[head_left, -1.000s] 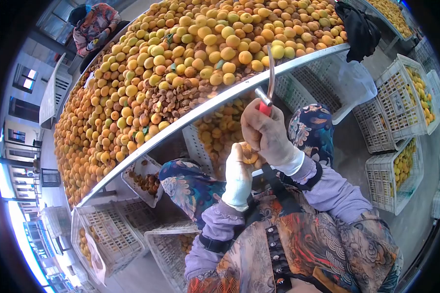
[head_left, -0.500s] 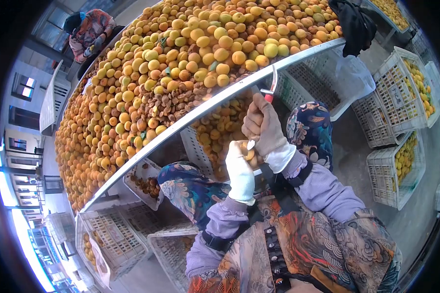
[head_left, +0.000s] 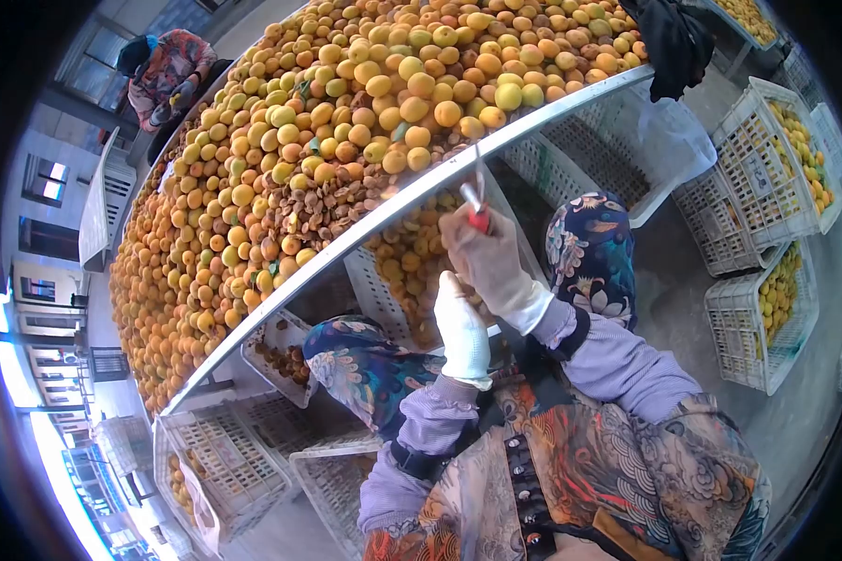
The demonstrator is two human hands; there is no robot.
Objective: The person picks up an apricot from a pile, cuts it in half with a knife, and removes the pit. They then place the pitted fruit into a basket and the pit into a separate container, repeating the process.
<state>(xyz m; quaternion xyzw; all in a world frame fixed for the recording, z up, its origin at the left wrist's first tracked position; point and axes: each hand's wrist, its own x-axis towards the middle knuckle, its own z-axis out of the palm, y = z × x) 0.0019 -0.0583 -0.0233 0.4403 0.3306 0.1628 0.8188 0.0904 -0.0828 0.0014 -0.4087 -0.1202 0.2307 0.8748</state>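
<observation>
My right hand (head_left: 498,266), in a soiled light glove, is closed around the red handle of a knife (head_left: 478,218). Its thin metal blade points up, overlapping the table's metal rim (head_left: 412,194) in view, and looks smeared by motion. Just below and to the left, my left hand (head_left: 461,327) in a white glove has its fingers curled, thumb uppermost. Some orange of an apricot (head_left: 480,301) shows beside its fingers, mostly hidden by both hands. Beyond the rim lie heaped whole apricots (head_left: 346,103) and a patch of brown pits (head_left: 318,208).
Under the rim, between my knees, a white crate (head_left: 369,292) holds apricots. A smaller bin (head_left: 299,388) with brown bits stands left of it. Fruit-filled crates (head_left: 734,323) are at right, other crates (head_left: 243,467) at lower left. A co-worker (head_left: 170,75) sits at far left. Black cloth (head_left: 675,47) hangs at the corner.
My right hand with the knife has moved up and left, and the handle has tilted. The left hand has stayed nearly in place. The view has shifted slightly.
</observation>
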